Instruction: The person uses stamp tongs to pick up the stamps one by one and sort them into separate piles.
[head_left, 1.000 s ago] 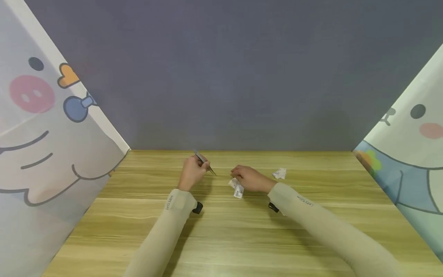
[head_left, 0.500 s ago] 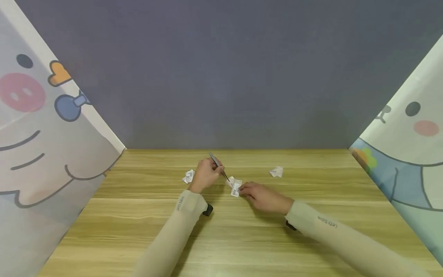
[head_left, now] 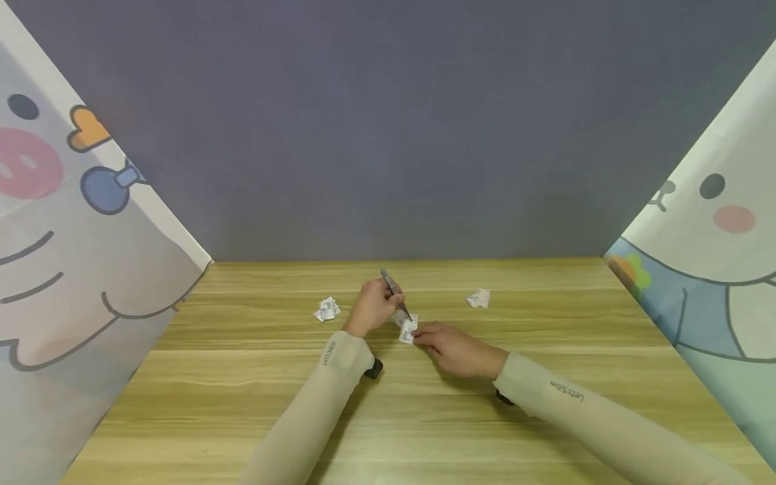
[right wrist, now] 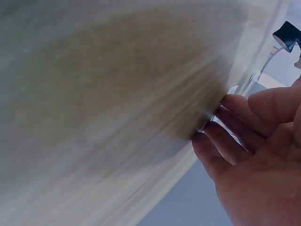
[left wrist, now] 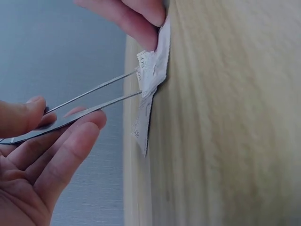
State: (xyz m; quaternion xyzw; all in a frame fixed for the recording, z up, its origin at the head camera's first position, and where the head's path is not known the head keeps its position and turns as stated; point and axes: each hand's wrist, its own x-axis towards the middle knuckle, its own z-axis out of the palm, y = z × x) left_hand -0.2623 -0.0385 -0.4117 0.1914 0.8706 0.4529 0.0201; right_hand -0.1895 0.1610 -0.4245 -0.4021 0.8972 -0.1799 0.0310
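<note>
My left hand (head_left: 371, 310) holds a pair of metal tweezers (head_left: 395, 291) between thumb and fingers. In the left wrist view the tweezers' arms (left wrist: 113, 102) stand apart, with their tips at the edge of several small printed white packets (left wrist: 155, 66). These overlapping packets (head_left: 409, 330) lie on the table between my hands. My right hand (head_left: 457, 351) reaches in from the right, its fingertips resting on the near packet's edge. In the right wrist view the right hand's fingers (right wrist: 230, 146) are extended against the tabletop, and the packets are mostly hidden.
One small pile of white packets (head_left: 327, 309) lies left of my left hand. Another pile (head_left: 479, 298) sits farther back on the right. The wooden table (head_left: 388, 417) meets a grey backdrop (head_left: 388, 135), with cartoon-printed panels (head_left: 139, 269) at both sides.
My left hand has moved right with the tweezers, bringing their tips to the middle packets and uncovering the left pile. My right hand has drawn back from above the packets to their right edge.
</note>
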